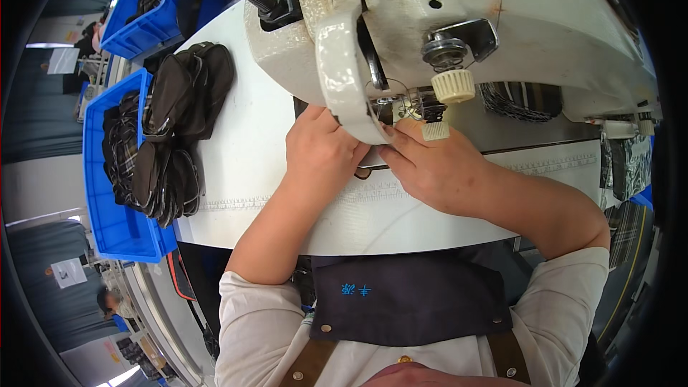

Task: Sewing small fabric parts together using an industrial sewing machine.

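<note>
A large off-white sewing machine [444, 21] fills the top of the head view, its head hanging over the white work table [258, 143]. My left hand [319, 154] lies flat on the table just left of the needle area, fingers bent and tucked under the machine's front cover. My right hand [437, 168] rests beside it on the right, fingertips pointing in under the machine head. What lies under the fingers is hidden by the machine and both hands. A small cream knob [453, 86] sticks out just above my right hand.
A pile of dark fabric pieces [183, 100] spills from a blue bin [107, 222] at the table's left edge. Another blue bin [147, 14] stands at the upper left. Dark striped fabric [519, 99] lies behind the machine. A ruler strip [545, 165] is printed along the table.
</note>
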`<state>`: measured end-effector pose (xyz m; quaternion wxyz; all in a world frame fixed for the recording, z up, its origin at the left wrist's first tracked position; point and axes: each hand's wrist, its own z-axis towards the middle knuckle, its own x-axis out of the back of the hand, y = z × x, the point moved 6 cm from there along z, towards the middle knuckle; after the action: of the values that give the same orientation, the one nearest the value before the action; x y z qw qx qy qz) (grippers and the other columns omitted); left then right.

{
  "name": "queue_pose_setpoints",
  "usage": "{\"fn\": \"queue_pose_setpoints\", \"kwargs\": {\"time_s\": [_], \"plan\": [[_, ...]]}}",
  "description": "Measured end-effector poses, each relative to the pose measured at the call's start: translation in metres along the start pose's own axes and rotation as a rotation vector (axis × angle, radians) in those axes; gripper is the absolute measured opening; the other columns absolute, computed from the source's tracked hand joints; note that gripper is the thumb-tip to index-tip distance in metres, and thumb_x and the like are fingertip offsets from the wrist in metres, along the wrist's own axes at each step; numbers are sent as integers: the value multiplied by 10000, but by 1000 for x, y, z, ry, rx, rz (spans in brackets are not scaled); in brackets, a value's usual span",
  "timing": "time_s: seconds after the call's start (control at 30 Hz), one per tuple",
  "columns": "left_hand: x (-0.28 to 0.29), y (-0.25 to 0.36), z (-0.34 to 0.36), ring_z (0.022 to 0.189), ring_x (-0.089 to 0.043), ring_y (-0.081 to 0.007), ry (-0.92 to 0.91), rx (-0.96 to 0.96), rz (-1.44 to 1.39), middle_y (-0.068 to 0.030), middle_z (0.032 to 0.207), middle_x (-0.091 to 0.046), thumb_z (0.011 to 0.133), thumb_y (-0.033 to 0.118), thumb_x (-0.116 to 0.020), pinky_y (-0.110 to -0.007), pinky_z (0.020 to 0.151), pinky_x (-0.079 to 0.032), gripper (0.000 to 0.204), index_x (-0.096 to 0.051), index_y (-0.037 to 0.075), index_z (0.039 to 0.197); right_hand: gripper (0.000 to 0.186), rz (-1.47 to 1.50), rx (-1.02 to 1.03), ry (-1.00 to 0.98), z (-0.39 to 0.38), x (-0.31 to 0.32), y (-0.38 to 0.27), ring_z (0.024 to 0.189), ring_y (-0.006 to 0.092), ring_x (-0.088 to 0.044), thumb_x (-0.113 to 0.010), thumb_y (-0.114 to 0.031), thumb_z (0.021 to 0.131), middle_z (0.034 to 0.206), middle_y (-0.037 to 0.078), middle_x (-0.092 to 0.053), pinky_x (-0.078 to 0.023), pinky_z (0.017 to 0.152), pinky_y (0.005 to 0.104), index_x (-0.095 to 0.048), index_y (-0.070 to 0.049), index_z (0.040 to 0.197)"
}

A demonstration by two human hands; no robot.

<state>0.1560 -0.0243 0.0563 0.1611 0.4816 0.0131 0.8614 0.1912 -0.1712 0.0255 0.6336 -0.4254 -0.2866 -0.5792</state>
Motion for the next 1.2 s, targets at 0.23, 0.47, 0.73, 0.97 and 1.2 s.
{"fn": "queue_pose_setpoints", "kwargs": {"time_s": [0.23,0.47,0.73,0.97,1.2], "plan": [[-4,1,-3,835,-687,-258,-222,-26,-184,-22,948,-713,728,54,-842,-375,719,-567,292,-782,100,1010,317,-55,45,-157,0,4,-8,875,217,-681,-675,-122,870,1153,152,-726,-535,696,340,-734,20,1148],[-6,0,-1,868,-689,-251,-268,-46,-192,-30,989,-712,739,52,-820,-379,726,-572,286,-782,96,1019,281,-86,94,-62,-1,4,-10,805,202,-675,-691,-125,847,1126,159,-735,-528,639,323,-754,15,1082],[-10,1,-2,860,-686,-257,-276,-35,-241,-36,956,-706,754,55,-817,-382,733,-572,257,-772,87,1005,288,-66,84,-90,-1,2,-10,779,190,-660,-695,-125,823,1115,144,-728,-521,617,320,-748,16,1069],[-13,2,-4,889,-681,-285,-306,8,-269,-40,945,-705,763,43,-815,-388,750,-576,258,-766,79,1013,300,-69,94,-70,2,6,-9,759,188,-651,-702,-110,811,1082,131,-711,-536,582,325,-742,22,1077],[-17,-1,-3,943,-651,-256,-240,1,-223,-31,943,-676,783,84,-778,-371,725,-571,189,-748,68,969,312,-65,30,-116,5,5,-5,796,191,-680,-697,-98,808,1086,127,-704,-557,596,336,-740,26,1091]]}}
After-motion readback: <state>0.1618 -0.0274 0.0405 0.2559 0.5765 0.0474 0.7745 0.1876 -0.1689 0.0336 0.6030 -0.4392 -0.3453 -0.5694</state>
